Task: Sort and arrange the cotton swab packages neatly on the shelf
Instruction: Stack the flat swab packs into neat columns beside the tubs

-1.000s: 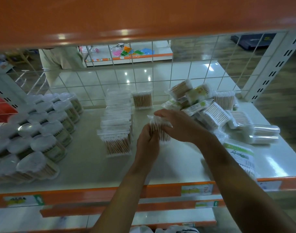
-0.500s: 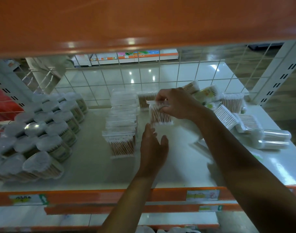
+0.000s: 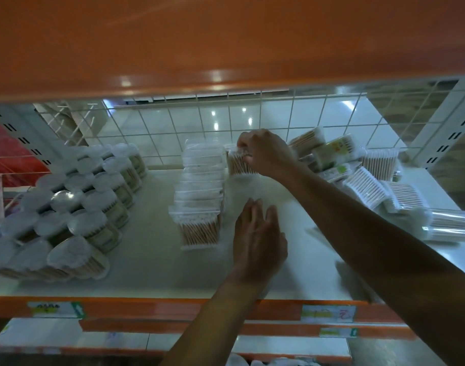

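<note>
My right hand (image 3: 265,151) pinches the top of a clear bag of wooden cotton swabs (image 3: 238,165), which stands upright at the back of the white shelf (image 3: 152,262), just right of a front-to-back row of upright swab bags (image 3: 199,204). My left hand (image 3: 256,239) hovers over the middle of the shelf with fingers straight, holding nothing. A loose pile of mixed swab packages (image 3: 358,175) lies at the back right, partly behind my right arm.
Several round tubs of swabs (image 3: 75,207) fill the left side in rows. A clear swab tube (image 3: 453,225) lies on its side at the right edge. A white wire grid (image 3: 226,122) closes the back. An orange shelf (image 3: 226,43) hangs overhead; an orange rail (image 3: 173,310) marks the front.
My right hand carried the swab bag from mid-shelf to the back, beside the row. My left hand let go of it and stayed near the middle.
</note>
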Demonstrator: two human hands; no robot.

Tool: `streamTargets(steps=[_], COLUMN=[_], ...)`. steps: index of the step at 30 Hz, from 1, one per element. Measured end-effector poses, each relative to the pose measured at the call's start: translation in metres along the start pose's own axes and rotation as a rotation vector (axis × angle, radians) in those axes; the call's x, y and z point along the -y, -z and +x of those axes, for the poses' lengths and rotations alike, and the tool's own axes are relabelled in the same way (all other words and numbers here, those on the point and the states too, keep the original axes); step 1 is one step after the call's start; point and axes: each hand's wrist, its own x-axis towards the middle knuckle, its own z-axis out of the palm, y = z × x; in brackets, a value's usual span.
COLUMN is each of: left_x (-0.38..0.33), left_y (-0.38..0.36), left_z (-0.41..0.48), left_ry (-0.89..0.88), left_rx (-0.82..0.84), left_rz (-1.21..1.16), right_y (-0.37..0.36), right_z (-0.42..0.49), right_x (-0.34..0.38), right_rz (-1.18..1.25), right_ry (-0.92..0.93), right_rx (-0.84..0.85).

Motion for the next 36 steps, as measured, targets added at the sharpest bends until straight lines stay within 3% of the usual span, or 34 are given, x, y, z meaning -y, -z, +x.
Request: streamTargets(steps=[10, 26, 36], left_x=[-0.002, 0.000, 0.002], left_y=[0.007, 0.007, 0.008], left_z=[-0.001, 0.002, 0.003], left_ry=[-0.013, -0.005, -0.024], left_rx=[0.204, 0.216, 0.227], left_rz=[-0.052, -0.022, -0.022], right_y=[-0.009, -0.019, 0.001], right_z=[0.010, 0.008, -0.024], right_x=[-0.003, -0.001, 0.010], right_rz=[-0.067, -0.166, -0.101], right_ry=[0.017, 0.032, 0.028], right_rx=[0.057, -0.019, -0.012])
